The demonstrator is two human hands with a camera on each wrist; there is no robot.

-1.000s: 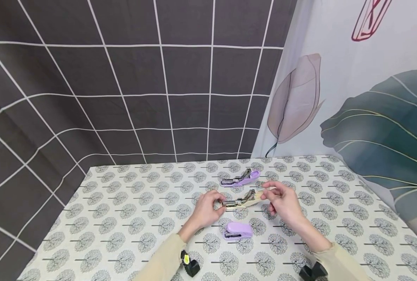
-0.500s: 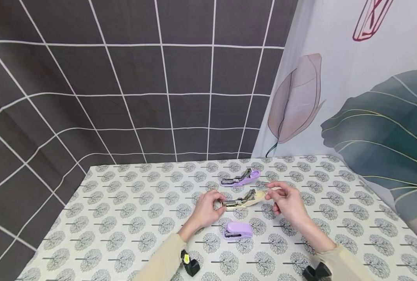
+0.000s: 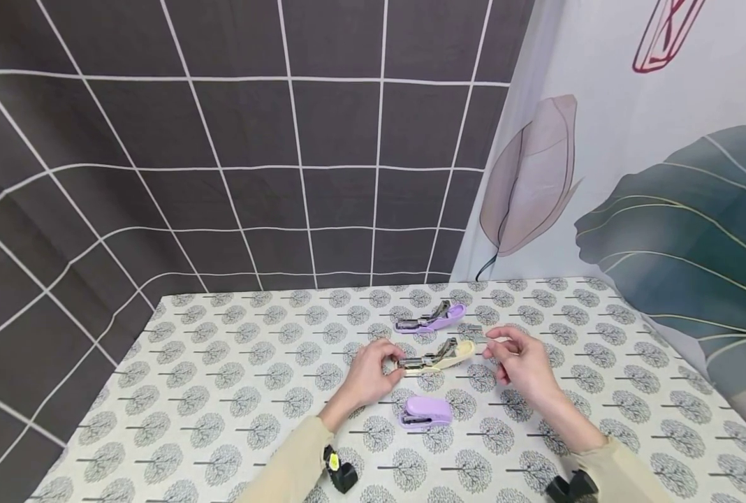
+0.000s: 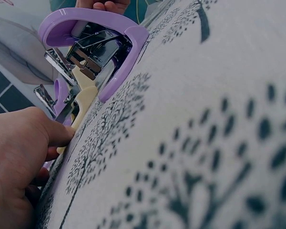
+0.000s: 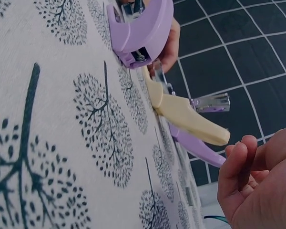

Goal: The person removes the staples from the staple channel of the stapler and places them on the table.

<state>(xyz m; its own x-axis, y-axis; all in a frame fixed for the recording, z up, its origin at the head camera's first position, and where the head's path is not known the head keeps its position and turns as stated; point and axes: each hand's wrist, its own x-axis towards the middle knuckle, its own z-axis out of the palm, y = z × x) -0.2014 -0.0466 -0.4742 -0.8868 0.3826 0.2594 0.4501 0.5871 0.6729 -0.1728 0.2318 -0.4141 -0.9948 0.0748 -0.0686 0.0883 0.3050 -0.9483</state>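
A cream stapler lies folded wide open on the table, its metal magazine exposed. My left hand holds its left end between thumb and fingers. My right hand is just off its right end, fingers bent and fingertips close together; I cannot tell whether they pinch anything. A small grey strip shows by these fingertips in the head view. A closed purple stapler sits on the near side of the cream one. On the far side lies a second purple stapler, also folded open.
The table has a pale cloth printed with trees. A dark curtain with white grid lines hangs behind it, and a white leaf-print curtain hangs at the right.
My right hand has drawn away from the cream stapler's right end, moving a little to the right. My left hand keeps its hold, and the staplers stay in place.
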